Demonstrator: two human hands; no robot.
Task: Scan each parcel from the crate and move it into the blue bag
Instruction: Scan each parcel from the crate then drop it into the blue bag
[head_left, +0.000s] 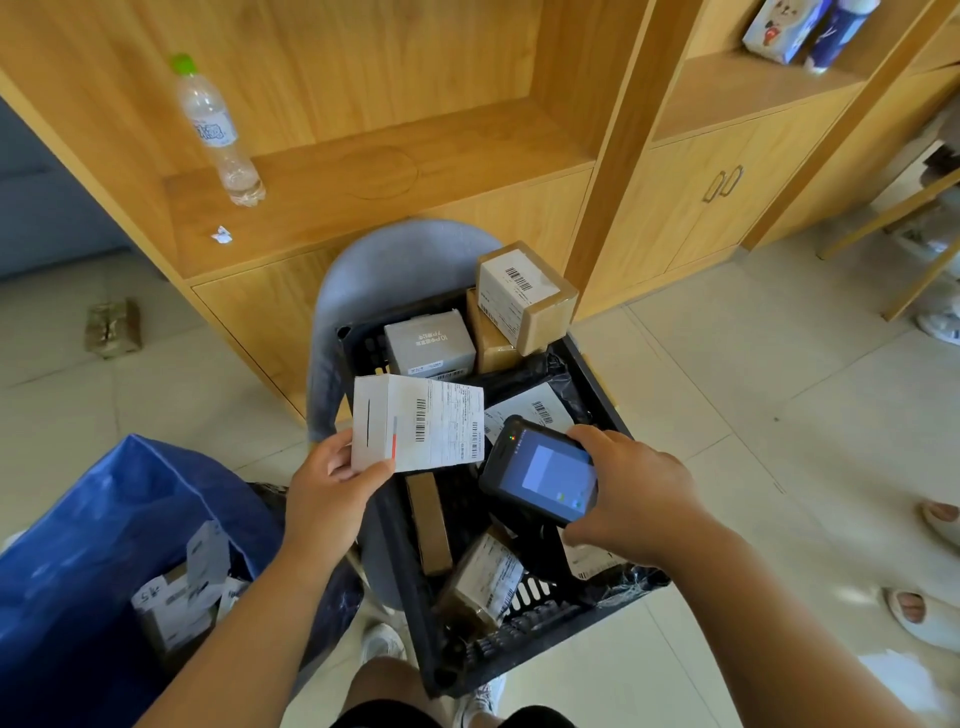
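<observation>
Head view showed the left hand (332, 488) curled round the lower corner of a white parcel (415, 423), thumb on its near face, holding it above the crate's left side. The right hand (634, 493) gripped a black handheld scanner (540, 470) from the right. Its lit screen faced up, just right of the parcel and apart from it.

Under both hands sat the black slatted crate (519, 623), resting on a grey chair (384, 265). Inside it, beyond the hands, lay a grey box (428, 340) and two stacked brown cartons (524, 296). Below the scanner lay a black mailer bag (530, 408), and nearer the person a narrow brown box (428, 519) and a taped parcel (483, 577). Left of and below the left hand stood the blue bag (104, 519), open, with several labelled parcels (182, 597) inside.

The held parcel's label carried barcodes and print too small to read. The grey box's print was upside down and unreadable. Beyond the left hand, a clear bottle (218, 135) with a green cap stood on a wooden shelf (363, 182).
</observation>
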